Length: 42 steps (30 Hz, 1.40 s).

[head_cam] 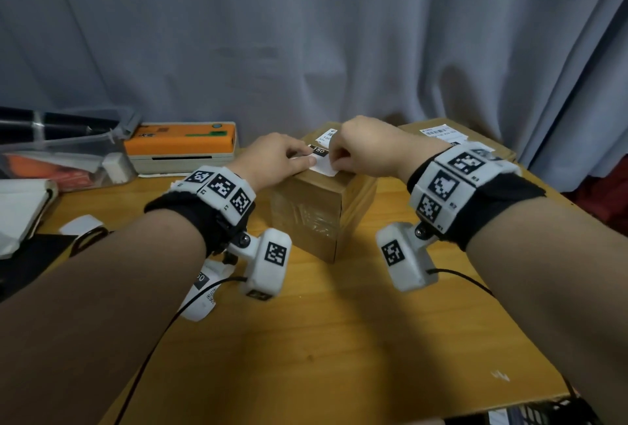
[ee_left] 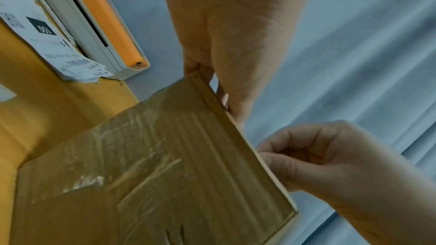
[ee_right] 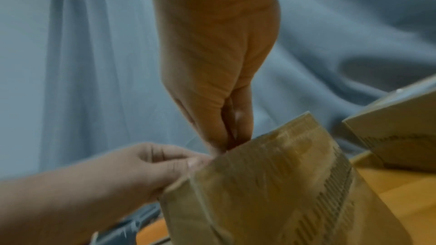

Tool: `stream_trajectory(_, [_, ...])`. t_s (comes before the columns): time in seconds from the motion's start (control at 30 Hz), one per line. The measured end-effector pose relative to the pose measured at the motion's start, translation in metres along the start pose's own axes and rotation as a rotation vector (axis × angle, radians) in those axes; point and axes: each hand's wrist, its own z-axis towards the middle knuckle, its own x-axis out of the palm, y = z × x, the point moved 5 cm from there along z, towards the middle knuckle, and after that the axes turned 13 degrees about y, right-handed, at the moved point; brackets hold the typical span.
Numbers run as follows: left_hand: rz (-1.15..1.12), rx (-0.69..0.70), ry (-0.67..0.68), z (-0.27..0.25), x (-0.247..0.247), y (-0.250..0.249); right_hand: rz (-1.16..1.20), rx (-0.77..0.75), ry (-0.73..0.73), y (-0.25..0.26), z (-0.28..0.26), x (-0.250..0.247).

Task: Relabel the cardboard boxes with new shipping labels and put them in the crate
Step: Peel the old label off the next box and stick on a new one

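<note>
A taped cardboard box (head_cam: 319, 217) stands upright in the middle of the wooden table. On its top lies a white shipping label (head_cam: 324, 168) with a black "150" patch. My left hand (head_cam: 307, 157) pinches the label's left edge between thumb and fingers. My right hand (head_cam: 334, 157) pinches the label just to the right, with its near corner lifted off the box. In the left wrist view the left hand (ee_left: 212, 85) and right hand (ee_left: 271, 157) sit at the top edge of the box (ee_left: 165, 165). The right wrist view shows both hands' fingertips meeting at the corner of the box (ee_right: 271, 183); the label is hidden there.
A second labelled box (head_cam: 441, 134) stands behind on the right. An orange and white label printer (head_cam: 183, 147) sits at the back left beside a clear plastic container (head_cam: 61, 159). Loose labels (head_cam: 204, 292) lie under my left wrist. A dark crate (head_cam: 543, 412) shows at the bottom right.
</note>
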Motion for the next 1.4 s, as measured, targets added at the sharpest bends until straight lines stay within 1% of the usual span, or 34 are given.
stream_trajectory(0.07, [-0.014, -0.012, -0.002, 0.000, 0.000, 0.000, 0.092, -0.026, 0.016, -0.005, -0.002, 0.001])
stream_trajectory(0.2, [-0.035, -0.024, 0.009, 0.001, 0.001, 0.000, 0.140, -0.058, 0.018, -0.004, -0.006, 0.002])
stream_trajectory(0.43, [-0.046, -0.010, -0.003, -0.001, 0.002, 0.000, 0.020, -0.025, 0.063, 0.006, 0.002, 0.000])
stream_trajectory(0.53, [-0.055, -0.003, 0.004, -0.001, 0.003, 0.001, -0.028, -0.036, 0.080, 0.009, 0.003, 0.000])
stream_trajectory(0.67, [-0.044, -0.007, -0.010, -0.002, 0.004, 0.001, -0.142, 0.002, 0.029, 0.009, 0.002, 0.001])
stream_trajectory(0.73, [-0.052, -0.007, -0.015, -0.002, 0.004, 0.002, -0.088, -0.002, 0.010, 0.004, 0.002, 0.000])
stream_trajectory(0.87, [-0.044, -0.017, -0.007, -0.001, 0.003, 0.002, 0.111, -0.063, 0.013, -0.009, -0.001, 0.003])
stream_trajectory(1.0, [-0.051, -0.014, -0.013, 0.001, 0.004, 0.004, 0.173, -0.101, -0.013, -0.009, -0.009, 0.007])
stream_trajectory(1.07, [-0.064, -0.005, -0.016, 0.001, 0.004, 0.004, 0.118, -0.104, -0.006, -0.004, -0.011, 0.008])
stream_trajectory(1.2, [-0.049, 0.018, -0.015, 0.000, 0.005, 0.003, -0.095, -0.107, 0.022, 0.012, -0.009, 0.002])
stream_trajectory(1.33, [-0.022, 0.002, -0.008, 0.004, 0.006, 0.007, -0.213, -0.084, 0.065, 0.020, -0.008, -0.002])
stream_trajectory(1.4, [-0.025, 0.002, 0.002, 0.005, 0.006, 0.009, -0.232, -0.084, 0.073, 0.023, -0.007, -0.001])
